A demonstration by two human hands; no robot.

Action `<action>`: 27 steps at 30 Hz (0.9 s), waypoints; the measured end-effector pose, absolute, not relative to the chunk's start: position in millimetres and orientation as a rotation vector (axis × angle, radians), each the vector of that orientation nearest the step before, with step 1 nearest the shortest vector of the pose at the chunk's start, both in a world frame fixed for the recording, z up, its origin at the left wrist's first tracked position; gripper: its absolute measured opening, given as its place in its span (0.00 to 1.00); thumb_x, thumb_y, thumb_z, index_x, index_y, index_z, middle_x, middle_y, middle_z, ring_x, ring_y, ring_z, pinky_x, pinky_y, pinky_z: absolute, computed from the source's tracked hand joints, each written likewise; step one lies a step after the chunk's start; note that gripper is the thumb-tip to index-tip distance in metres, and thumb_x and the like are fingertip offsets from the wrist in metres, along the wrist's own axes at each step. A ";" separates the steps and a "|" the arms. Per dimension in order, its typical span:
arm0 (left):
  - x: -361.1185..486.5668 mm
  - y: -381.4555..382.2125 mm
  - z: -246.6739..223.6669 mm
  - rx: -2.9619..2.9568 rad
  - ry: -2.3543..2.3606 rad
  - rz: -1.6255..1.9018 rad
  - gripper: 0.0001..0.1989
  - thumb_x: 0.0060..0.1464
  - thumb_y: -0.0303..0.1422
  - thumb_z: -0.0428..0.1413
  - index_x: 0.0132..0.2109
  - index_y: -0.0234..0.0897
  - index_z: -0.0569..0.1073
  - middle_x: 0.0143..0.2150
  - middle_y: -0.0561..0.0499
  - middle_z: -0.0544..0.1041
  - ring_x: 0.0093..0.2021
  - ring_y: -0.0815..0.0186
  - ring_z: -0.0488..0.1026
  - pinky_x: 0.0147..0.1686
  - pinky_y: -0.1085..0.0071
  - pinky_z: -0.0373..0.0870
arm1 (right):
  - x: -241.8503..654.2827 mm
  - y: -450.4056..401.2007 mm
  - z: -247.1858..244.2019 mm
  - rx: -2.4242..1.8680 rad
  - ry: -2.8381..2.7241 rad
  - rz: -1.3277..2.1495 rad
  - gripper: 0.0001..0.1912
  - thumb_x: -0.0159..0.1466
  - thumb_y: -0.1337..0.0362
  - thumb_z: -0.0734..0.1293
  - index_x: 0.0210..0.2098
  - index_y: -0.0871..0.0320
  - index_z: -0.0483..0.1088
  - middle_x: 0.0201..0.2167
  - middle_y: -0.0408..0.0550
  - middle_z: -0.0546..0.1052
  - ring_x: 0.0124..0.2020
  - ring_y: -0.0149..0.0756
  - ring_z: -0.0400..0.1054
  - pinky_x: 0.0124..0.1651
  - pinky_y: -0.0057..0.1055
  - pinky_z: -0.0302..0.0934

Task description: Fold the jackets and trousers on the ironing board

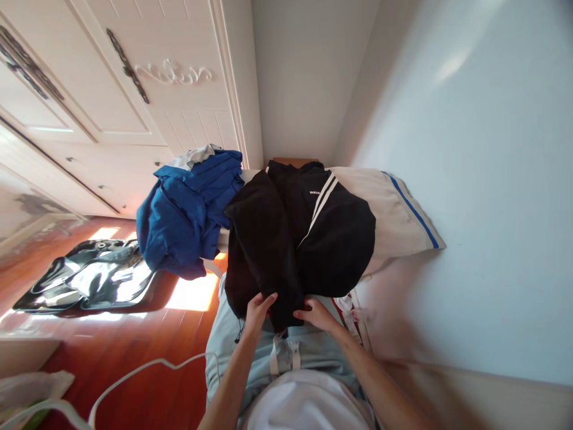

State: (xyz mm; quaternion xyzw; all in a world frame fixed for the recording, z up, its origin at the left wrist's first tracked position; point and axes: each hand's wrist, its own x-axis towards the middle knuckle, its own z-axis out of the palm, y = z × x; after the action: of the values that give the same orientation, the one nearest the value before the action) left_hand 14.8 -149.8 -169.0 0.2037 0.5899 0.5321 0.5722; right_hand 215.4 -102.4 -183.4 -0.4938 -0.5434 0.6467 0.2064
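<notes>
A black jacket (331, 239) with white stripes and small white lettering lies spread over the padded beige surface in front of me. One of its sleeves (273, 257) points toward my body. My left hand (258, 312) pinches the left side of the sleeve's near end, thumb on top. On the opposite side, my right hand (317, 314) grips the same end, with the fingers partly under the fabric. A drawcord with a toggle (237, 339) dangles from the jacket's hem, left of my left hand.
Blue clothing (188, 209) is heaped left of the jacket. The beige cloth (394, 209) with a blue stripe reaches toward the right wall. An open suitcase (98, 278) lies on the wooden floor, and a white cord (152, 364) loops at lower left. A white wardrobe (179, 36) stands behind.
</notes>
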 end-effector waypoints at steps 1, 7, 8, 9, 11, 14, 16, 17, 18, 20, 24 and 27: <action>19.9 -151.4 -164.4 0.472 1.307 1.337 0.22 0.40 0.47 0.69 0.36 0.33 0.78 0.30 0.50 0.78 0.32 0.65 0.75 0.31 0.72 0.71 | 220.3 -101.5 -177.1 -1.332 -1.504 1.801 0.18 0.50 0.53 0.78 0.34 0.58 0.77 0.34 0.48 0.81 0.42 0.49 0.74 0.47 0.40 0.68; 48.8 -146.6 -174.9 0.376 1.231 1.391 0.24 0.41 0.46 0.69 0.39 0.34 0.74 0.33 0.50 0.78 0.31 0.67 0.76 0.30 0.73 0.72 | 251.2 -85.7 -175.3 -1.278 -1.328 1.735 0.26 0.53 0.47 0.76 0.44 0.58 0.75 0.42 0.49 0.80 0.43 0.44 0.74 0.42 0.37 0.72; 50.6 -143.5 -182.8 0.363 1.299 1.347 0.25 0.40 0.46 0.70 0.38 0.34 0.73 0.33 0.50 0.78 0.30 0.67 0.76 0.29 0.73 0.71 | 253.9 -83.3 -182.7 -1.341 -1.301 1.723 0.27 0.51 0.47 0.77 0.42 0.58 0.74 0.40 0.49 0.79 0.41 0.45 0.74 0.38 0.37 0.72; 51.5 -140.1 -191.1 0.355 1.374 1.329 0.25 0.39 0.45 0.70 0.39 0.34 0.72 0.34 0.49 0.78 0.32 0.65 0.76 0.29 0.72 0.71 | 256.2 -81.5 -191.3 -1.399 -1.262 1.704 0.28 0.48 0.47 0.78 0.41 0.58 0.73 0.39 0.49 0.79 0.40 0.45 0.74 0.34 0.37 0.72; 51.7 -133.0 -206.2 0.379 1.497 1.389 0.26 0.39 0.42 0.70 0.42 0.34 0.72 0.41 0.45 0.79 0.40 0.61 0.78 0.37 0.68 0.74 | 260.0 -78.9 -208.8 -1.463 -1.188 1.630 0.30 0.46 0.47 0.79 0.41 0.57 0.72 0.39 0.50 0.78 0.39 0.46 0.74 0.32 0.37 0.72; 51.8 -123.2 -218.3 0.519 1.526 1.559 0.30 0.39 0.37 0.70 0.50 0.35 0.71 0.52 0.40 0.77 0.53 0.56 0.75 0.52 0.63 0.71 | 266.5 -76.7 -228.8 -1.451 -1.158 1.459 0.33 0.44 0.48 0.79 0.44 0.56 0.70 0.42 0.51 0.78 0.44 0.47 0.74 0.41 0.40 0.73; 52.5 -117.7 -219.5 0.594 1.445 1.578 0.32 0.40 0.36 0.69 0.53 0.36 0.70 0.54 0.40 0.76 0.56 0.55 0.74 0.55 0.62 0.70 | 270.9 -76.0 -236.4 -1.429 -1.152 1.383 0.35 0.41 0.50 0.79 0.44 0.57 0.70 0.43 0.53 0.78 0.48 0.48 0.74 0.50 0.42 0.70; 52.4 -115.2 -219.1 0.611 1.397 1.565 0.32 0.40 0.36 0.69 0.54 0.36 0.69 0.55 0.40 0.76 0.55 0.55 0.74 0.55 0.63 0.70 | 272.8 -76.0 -239.1 -1.413 -1.151 1.381 0.35 0.40 0.50 0.80 0.44 0.57 0.70 0.44 0.53 0.79 0.49 0.49 0.74 0.54 0.44 0.68; 51.6 -112.8 -218.7 0.625 1.355 1.542 0.32 0.41 0.36 0.68 0.54 0.36 0.70 0.54 0.41 0.77 0.54 0.56 0.75 0.54 0.63 0.70 | 274.4 -76.4 -241.2 -1.399 -1.152 1.396 0.34 0.40 0.51 0.80 0.43 0.57 0.70 0.44 0.54 0.79 0.49 0.49 0.74 0.56 0.45 0.66; 47.3 -108.1 -218.5 0.652 1.340 1.476 0.31 0.40 0.38 0.68 0.52 0.35 0.72 0.50 0.42 0.79 0.50 0.55 0.77 0.51 0.63 0.71 | 276.9 -77.9 -245.3 -1.388 -1.183 1.437 0.33 0.39 0.52 0.79 0.42 0.57 0.71 0.42 0.54 0.79 0.48 0.51 0.74 0.56 0.47 0.66; 32.2 -101.4 -221.2 0.809 1.529 1.302 0.23 0.39 0.49 0.65 0.34 0.32 0.76 0.34 0.42 0.80 0.41 0.50 0.78 0.45 0.60 0.72 | 280.6 -81.5 -256.0 -1.468 -1.204 1.318 0.33 0.40 0.51 0.78 0.43 0.55 0.70 0.39 0.52 0.79 0.45 0.52 0.75 0.52 0.49 0.69; 24.2 -101.4 -223.5 0.880 1.668 1.304 0.23 0.43 0.52 0.61 0.32 0.35 0.76 0.34 0.41 0.79 0.46 0.46 0.77 0.49 0.58 0.71 | 286.9 -80.3 -266.0 -1.520 -1.161 1.189 0.34 0.42 0.46 0.76 0.45 0.53 0.68 0.40 0.52 0.78 0.42 0.53 0.76 0.49 0.48 0.71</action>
State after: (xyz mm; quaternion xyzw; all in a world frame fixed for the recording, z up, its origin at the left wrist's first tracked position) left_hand 24.2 -101.4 -223.5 0.3497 0.6629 0.5185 0.4117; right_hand 286.9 -80.3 -266.0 -0.6093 -0.4655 0.4766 0.4300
